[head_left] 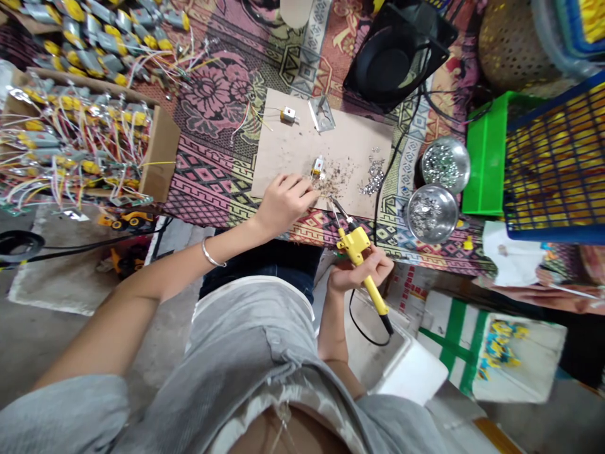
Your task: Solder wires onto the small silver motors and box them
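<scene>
My right hand [362,271] is wrapped round a yellow soldering gun [355,243]. The gun's dark tip points up and left over the front edge of a cardboard sheet [283,151]. My left hand [289,203] rests near that edge, fingers bent and close together, close to the soldering tip. What its fingertips hold, if anything, is too small to make out. Just beyond them stands a small white-and-yellow motor [318,166]. A second small motor [288,115] with wires lies farther back, beside a bent metal plate [323,115]. Dark crumbs are scattered over the sheet.
Small metal parts [373,178] lie on the cardboard's right side. Two metal bowls [432,214] stand right of it, near a green bin [486,157] and blue basket [555,164]. A black fan [397,60] sits behind. Wired motors fill a carton [163,151] at left.
</scene>
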Tool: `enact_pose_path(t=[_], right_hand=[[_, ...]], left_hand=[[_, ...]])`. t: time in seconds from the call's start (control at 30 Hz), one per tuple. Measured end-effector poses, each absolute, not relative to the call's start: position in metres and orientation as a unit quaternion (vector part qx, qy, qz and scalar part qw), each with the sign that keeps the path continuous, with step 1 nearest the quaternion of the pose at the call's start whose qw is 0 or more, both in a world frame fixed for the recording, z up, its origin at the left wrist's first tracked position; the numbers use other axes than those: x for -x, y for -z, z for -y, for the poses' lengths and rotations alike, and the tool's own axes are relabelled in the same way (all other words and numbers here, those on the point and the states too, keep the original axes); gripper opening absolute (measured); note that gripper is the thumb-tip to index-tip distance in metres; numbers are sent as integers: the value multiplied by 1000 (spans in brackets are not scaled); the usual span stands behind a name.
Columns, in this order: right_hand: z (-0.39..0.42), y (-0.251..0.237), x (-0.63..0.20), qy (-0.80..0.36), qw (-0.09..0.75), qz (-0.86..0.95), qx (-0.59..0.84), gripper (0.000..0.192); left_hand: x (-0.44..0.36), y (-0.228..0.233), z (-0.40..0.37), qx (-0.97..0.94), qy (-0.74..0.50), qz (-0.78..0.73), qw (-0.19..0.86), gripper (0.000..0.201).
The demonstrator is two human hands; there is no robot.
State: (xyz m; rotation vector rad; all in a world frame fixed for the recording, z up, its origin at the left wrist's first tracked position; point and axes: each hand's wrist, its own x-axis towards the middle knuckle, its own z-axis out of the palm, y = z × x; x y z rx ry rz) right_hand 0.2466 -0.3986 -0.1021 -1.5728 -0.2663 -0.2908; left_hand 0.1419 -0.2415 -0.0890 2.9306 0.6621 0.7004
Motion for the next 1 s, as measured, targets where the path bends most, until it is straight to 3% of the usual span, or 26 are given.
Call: enact_pose_path(t=[0.33,1.0], right_hand=[[401,106,-252,141,690,141,696,26],[402,111,-254,133,684,123,706,29]], left_hand=[[-147,92,254,-926,-281,-250,32,23],[-148,92,254,-933,-260,-248,24,24]])
